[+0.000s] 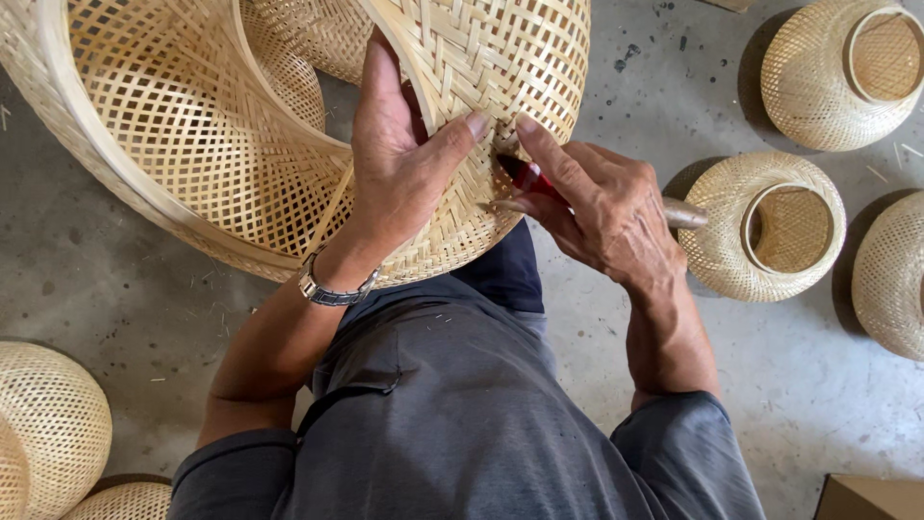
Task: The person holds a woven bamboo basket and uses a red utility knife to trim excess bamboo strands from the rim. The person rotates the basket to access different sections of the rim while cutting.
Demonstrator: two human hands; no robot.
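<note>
Gripping the large woven bamboo shade point(289, 135), the left hand point(399, 154) pinches its wall. The right hand point(602, 207) has its fingers closed around a red-handled tool point(529, 178) pressed to the weave. Smaller shades point(765, 226) sit on the concrete floor point(115, 289).

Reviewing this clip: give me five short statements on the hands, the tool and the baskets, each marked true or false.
1. The left hand grips the large woven basket. True.
2. The right hand is empty. False: it holds a red-handled tool against the weave.
3. A wristwatch sits on the left wrist. True.
4. The floor is wooden planks. False: it looks like grey concrete.
5. Smaller woven baskets lie to the right. True.
</note>
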